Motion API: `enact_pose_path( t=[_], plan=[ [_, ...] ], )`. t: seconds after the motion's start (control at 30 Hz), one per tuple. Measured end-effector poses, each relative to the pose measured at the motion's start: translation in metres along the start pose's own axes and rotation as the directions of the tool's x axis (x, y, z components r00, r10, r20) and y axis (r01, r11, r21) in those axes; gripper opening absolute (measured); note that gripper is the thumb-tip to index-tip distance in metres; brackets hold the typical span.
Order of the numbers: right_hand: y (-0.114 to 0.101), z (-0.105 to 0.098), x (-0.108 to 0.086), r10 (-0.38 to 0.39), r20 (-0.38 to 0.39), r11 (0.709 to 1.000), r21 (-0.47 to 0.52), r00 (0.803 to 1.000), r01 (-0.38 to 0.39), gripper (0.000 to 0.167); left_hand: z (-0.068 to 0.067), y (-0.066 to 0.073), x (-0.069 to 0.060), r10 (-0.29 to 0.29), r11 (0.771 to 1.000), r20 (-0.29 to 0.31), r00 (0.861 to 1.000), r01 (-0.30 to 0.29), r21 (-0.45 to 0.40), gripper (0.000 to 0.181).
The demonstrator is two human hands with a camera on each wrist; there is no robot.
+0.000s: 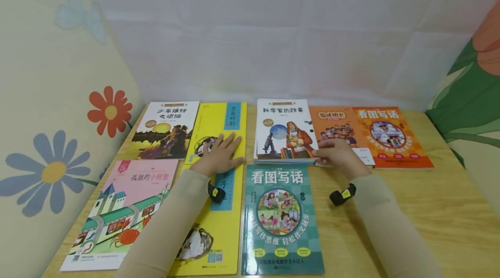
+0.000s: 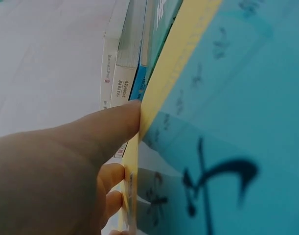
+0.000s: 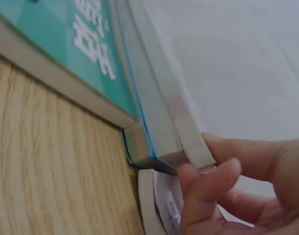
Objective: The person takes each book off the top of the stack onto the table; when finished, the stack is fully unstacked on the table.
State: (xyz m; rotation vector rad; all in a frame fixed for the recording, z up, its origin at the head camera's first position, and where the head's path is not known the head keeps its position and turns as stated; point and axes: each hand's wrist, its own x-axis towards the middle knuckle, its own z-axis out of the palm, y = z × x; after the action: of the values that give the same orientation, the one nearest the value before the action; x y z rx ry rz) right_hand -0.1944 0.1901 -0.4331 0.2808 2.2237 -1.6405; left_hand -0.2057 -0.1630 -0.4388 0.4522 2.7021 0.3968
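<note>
My left hand (image 1: 219,154) rests with fingers spread on the upper yellow book (image 1: 211,117), near where it meets the lower yellow book (image 1: 230,239). At the back middle, a white paperback with a long-haired figure on its cover (image 1: 283,117) tops a small stack. My right hand (image 1: 339,155) pinches that paperback's lower right corner between thumb and fingers. In the right wrist view the corner of the white paperback (image 3: 198,149) sits between the fingertips, above thicker books. A green book (image 1: 280,239) lies just in front of the stack.
An orange book (image 1: 340,124) lies right of the stack, beside a red-orange book (image 1: 390,135). On the left are a white book with a dark landscape (image 1: 164,135) and a pink crab book (image 1: 129,208). A white cloth (image 1: 273,44) hangs behind the wooden table (image 1: 429,221).
</note>
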Motion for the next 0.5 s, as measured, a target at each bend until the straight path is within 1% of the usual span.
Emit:
enact_pose_path(
  t=[0.1,0.2,0.3,0.4,0.43,0.47,0.5],
  plan=[
    [0.003,-0.003,-0.001,-0.017,0.016,1.0,0.009,1.0,0.017,0.054,0.001,0.0,-0.001,0.002,1.0,-0.004,1.0,-0.002,-0.001,0.078],
    [0.006,-0.005,-0.003,-0.028,0.041,0.998,0.065,0.999,0.025,0.054,0.003,-0.001,0.0,0.005,1.0,-0.012,1.0,-0.005,0.006,0.078],
    [0.004,-0.006,-0.002,-0.017,0.069,0.989,0.147,0.997,0.007,0.055,0.003,-0.001,-0.001,0.003,1.0,-0.014,1.0,-0.003,0.008,0.078],
    [0.0,-0.006,0.001,0.012,0.081,0.977,0.209,0.997,-0.029,0.056,0.003,-0.001,-0.001,0.005,1.0,-0.009,1.0,-0.005,0.001,0.078],
    [-0.001,-0.006,0.002,0.02,0.075,0.976,0.213,0.997,-0.035,0.055,0.003,-0.001,-0.001,0.008,1.0,-0.009,1.0,-0.008,0.002,0.078],
    [-0.003,-0.006,0.004,0.026,0.068,0.979,0.201,0.997,-0.039,0.059,0.003,-0.001,-0.001,0.01,1.0,-0.008,1.0,-0.01,0.003,0.078],
    [-0.005,-0.006,0.005,0.025,0.06,0.983,0.182,0.998,-0.035,0.059,0.003,-0.001,0.0,0.012,1.0,-0.008,1.0,-0.012,0.005,0.078]
  ],
)
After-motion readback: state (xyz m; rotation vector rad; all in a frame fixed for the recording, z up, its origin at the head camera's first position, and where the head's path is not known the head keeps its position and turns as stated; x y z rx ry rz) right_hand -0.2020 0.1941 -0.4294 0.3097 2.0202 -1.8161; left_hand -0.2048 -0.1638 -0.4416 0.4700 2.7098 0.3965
